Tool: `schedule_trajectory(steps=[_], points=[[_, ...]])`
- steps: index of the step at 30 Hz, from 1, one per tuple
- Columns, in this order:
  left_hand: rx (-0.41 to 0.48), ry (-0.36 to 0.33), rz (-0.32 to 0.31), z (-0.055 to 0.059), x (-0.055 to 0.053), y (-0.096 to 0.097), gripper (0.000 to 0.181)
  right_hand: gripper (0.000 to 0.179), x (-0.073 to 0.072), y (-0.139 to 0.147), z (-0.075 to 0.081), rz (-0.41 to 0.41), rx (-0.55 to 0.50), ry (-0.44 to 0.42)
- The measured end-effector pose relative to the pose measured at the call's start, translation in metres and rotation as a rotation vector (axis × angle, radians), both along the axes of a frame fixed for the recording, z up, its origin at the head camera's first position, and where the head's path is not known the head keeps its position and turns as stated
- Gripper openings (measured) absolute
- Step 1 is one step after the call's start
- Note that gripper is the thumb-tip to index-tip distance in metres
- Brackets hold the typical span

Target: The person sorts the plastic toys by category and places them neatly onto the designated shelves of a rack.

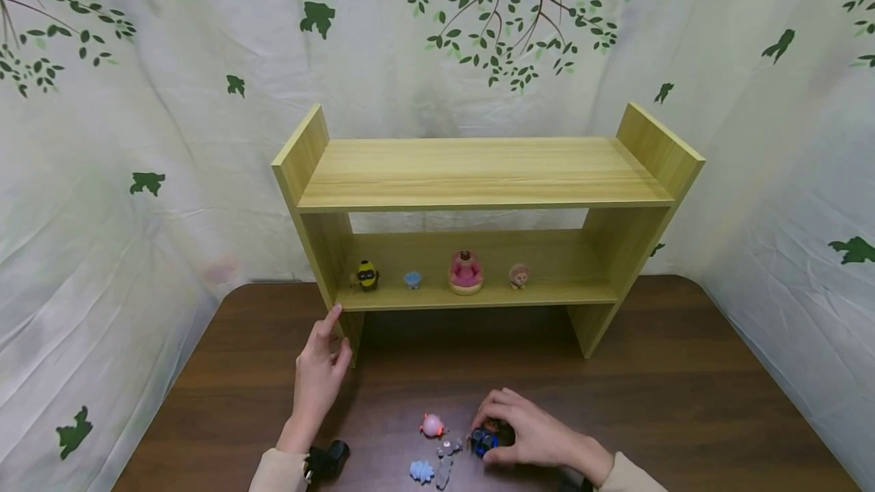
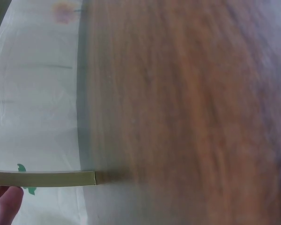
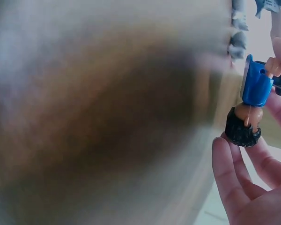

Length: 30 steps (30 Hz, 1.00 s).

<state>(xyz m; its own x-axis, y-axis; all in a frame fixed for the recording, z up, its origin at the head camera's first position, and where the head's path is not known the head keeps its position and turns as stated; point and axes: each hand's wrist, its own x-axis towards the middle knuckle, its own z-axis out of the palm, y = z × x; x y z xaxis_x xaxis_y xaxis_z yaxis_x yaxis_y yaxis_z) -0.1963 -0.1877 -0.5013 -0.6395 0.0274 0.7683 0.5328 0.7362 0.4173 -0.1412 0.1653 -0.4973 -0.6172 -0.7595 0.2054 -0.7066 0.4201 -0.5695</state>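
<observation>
Figurine (image 3: 257, 86) clamped in right grip (image 1: 536, 430), well off shelf edge (image 1: 472, 306) beside parted left grip (image 1: 318, 370)

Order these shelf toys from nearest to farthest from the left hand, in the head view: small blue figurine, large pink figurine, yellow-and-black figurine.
From the left hand:
1. Yellow-and-black figurine, left end of the lower shelf.
2. Small blue figurine, right of it.
3. Large pink figurine, near the middle.

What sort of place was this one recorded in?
Probably a staged tabletop filming corner: a leaf-printed curtain surrounds a brown table, where a small wooden shelf stands with toy figures spaced along its lower board.
</observation>
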Motion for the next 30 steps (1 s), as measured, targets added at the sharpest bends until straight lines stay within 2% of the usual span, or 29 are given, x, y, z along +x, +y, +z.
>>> schedule_trajectory(steps=[5, 10, 19, 27, 30], points=[[0.001, 0.007, -0.003, 0.0, 0.0, 0.0, 0.075, 0.027, -0.004, 0.001, 0.008, 0.003, -0.03, -0.076], [0.003, 0.002, -0.001, 0.0, 0.0, 0.0, 0.075, 0.028, -0.008, 0.002, 0.015, 0.014, -0.072, -0.088], [0.0, 0.006, 0.003, 0.0, 0.0, 0.001, 0.077, 0.027, -0.017, 0.006, 0.024, 0.021, -0.135, -0.008], [-0.004, 0.0, -0.003, 0.002, 0.001, 0.001, 0.073, 0.028, -0.021, 0.009, 0.038, 0.009, -0.203, 0.115], [-0.004, -0.001, 0.0, 0.002, 0.001, 0.001, 0.075, 0.031, -0.023, 0.011, 0.042, -0.011, -0.221, 0.123]])
